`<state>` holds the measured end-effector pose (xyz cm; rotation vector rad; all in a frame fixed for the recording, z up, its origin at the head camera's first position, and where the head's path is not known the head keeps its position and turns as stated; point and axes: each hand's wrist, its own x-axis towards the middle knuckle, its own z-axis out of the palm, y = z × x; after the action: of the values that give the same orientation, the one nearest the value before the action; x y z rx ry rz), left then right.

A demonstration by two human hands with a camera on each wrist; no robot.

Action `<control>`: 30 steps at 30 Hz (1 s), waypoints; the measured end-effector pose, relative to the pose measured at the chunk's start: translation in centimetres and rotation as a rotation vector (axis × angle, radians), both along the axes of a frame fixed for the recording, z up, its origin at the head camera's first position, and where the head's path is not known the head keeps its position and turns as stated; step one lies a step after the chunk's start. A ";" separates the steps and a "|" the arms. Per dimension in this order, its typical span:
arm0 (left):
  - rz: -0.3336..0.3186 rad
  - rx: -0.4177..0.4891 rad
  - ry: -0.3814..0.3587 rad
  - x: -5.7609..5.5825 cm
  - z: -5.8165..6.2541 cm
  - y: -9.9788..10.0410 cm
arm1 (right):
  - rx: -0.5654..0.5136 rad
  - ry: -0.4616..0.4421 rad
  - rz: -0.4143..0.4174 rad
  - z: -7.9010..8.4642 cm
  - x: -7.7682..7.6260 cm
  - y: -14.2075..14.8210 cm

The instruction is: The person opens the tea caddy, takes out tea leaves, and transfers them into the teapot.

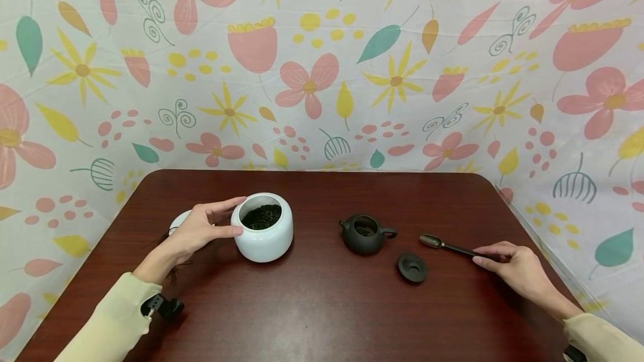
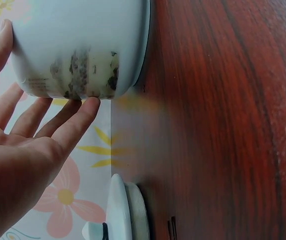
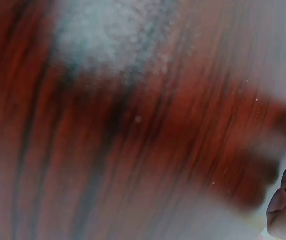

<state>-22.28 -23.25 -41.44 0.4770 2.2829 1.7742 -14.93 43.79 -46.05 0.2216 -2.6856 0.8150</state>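
A white tea jar [image 1: 271,242] holding dark loose tea leaves [image 1: 262,217] stands on the table. My left hand [image 1: 198,225] touches its left side, thumb and fingers spread against the wall. In the left wrist view the fingertips [image 2: 90,104] rest on the jar's printed label. On the right, my right hand [image 1: 513,267] pinches the dark handle of a tea scoop [image 1: 448,244], its bowl pointing left. A small black teapot [image 1: 363,242], lid off, sits between the hands with its handle toward the scoop. The right wrist view shows only part of the hand, at its edge.
The round black teapot lid [image 1: 412,268] lies in front of the teapot, to its right. Behind my left hand is a white jar lid [image 1: 180,220] with a knob. A flower-print cloth [image 1: 312,127] hangs behind the dark red wooden table [image 1: 302,317].
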 end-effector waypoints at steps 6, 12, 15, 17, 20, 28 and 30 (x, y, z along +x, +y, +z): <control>0.001 0.002 -0.002 0.1 0.1 0.1 | -0.006 -0.027 -0.012 -0.1 0.0 0.0; -0.001 0.004 -0.003 0.1 0.1 0.1 | 0.004 -0.027 -0.012 -0.2 0.0 -0.1; -0.001 0.003 0.000 0.0 0.1 0.0 | 0.010 -0.026 -0.018 -0.2 0.0 -0.2; 0.000 0.002 0.002 0.0 0.1 0.0 | 0.014 -0.028 -0.021 -0.2 -0.1 -0.2; 0.001 0.000 0.003 0.0 0.1 0.0 | 0.021 -0.028 -0.023 -0.2 -0.1 -0.2; 0.006 -0.016 -0.004 0.0 0.1 0.0 | 0.035 -0.039 -0.045 -0.2 0.0 -0.4; 0.006 -0.018 -0.003 0.0 0.1 0.0 | 0.038 -0.042 -0.054 -0.2 0.0 -0.4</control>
<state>-22.26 -23.28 -41.35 0.4648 2.2983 1.7544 -14.92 43.38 -46.23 0.1419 -2.7354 0.7617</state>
